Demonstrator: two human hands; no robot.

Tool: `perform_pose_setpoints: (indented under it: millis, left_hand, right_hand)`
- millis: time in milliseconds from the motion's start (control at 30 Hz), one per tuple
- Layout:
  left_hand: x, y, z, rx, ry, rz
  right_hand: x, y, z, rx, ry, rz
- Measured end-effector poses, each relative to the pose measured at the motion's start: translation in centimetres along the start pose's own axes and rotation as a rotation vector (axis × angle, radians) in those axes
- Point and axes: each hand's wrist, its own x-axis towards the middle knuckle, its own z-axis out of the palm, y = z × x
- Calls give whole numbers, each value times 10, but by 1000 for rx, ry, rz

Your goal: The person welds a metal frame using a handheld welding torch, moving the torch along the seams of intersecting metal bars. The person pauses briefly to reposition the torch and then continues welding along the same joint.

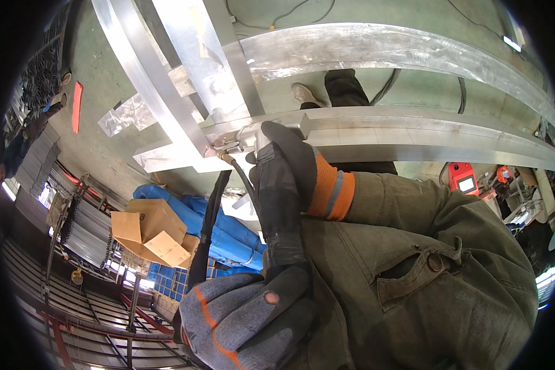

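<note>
"Where's the tool, going by the metal frame (206, 49)?"

"Just below the frame's corner: a handheld torch (280, 191), black-taped, its metal head angled up to the joint. I can't tell if the tip touches."

"And the hands?"

"Both clamped on the torch. The gloved right hand (290, 154), orange cuff (332, 188) showing, grips its upper part, near the frame's lower bar. The gloved left hand (246, 320), farther from the frame, has its fingers wrapped round the lower end."

"Anything beside the torch?"

"A black cable (208, 228) to its left, below the frame's corner, and a thin hose with a brass-coloured fitting (227, 158) next to the joint."

"What else is around?"

"Below and left of the frame, an opened cardboard box (160, 221) by blue-wrapped rolls (228, 237). Below the frame's right part, a red machine case (462, 179) with a lit screen. Between the frame's bars, a shoe (305, 94) and a dark trouser leg (345, 86); whose, I can't tell."
</note>
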Motion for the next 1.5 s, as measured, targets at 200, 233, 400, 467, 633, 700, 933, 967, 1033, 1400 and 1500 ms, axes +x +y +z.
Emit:
perform_pose_setpoints:
  millis: [200, 233, 400, 467, 633, 700, 933, 967, 1033, 1400, 1500]
  left_hand:
    - [-3, 15, -6, 42, -63, -113]
    - [-4, 17, -4, 48, -46, -138]
    - [-3, 19, 1, 45, -18, -170]
    - [-3, 19, 1, 45, -20, -165]
    - [-3, 19, 0, 66, -20, -149]
    - [-2, 18, -1, 71, -33, -130]
    - [3, 20, -5, 78, -71, -162]
    - [3, 21, -7, 75, -109, -169]
    - [3, 22, -8, 82, -108, -181]
    - [4, 6, -5, -3, 47, -51]
    - [0, 7, 3, 57, 102, -72]
  right_hand:
    - [-3, 12, 1, -444, 41, -256]
    - [-3, 13, 1, -445, 30, -237]
    - [-4, 13, 2, -464, 49, -284]
    - [-5, 10, 2, -428, 21, -284]
    - [-4, 4, 4, -479, 16, -356]
    - [-4, 3, 4, -496, 19, -373]
    - [-5, 6, 6, -513, 15, -345]
    - [-5, 6, 6, -510, 15, -339]
    - [-5, 7, 5, -501, 14, -325]
    - [-4, 6, 6, -576, 50, -380]
    - [-3, 3, 7, -577, 52, -394]
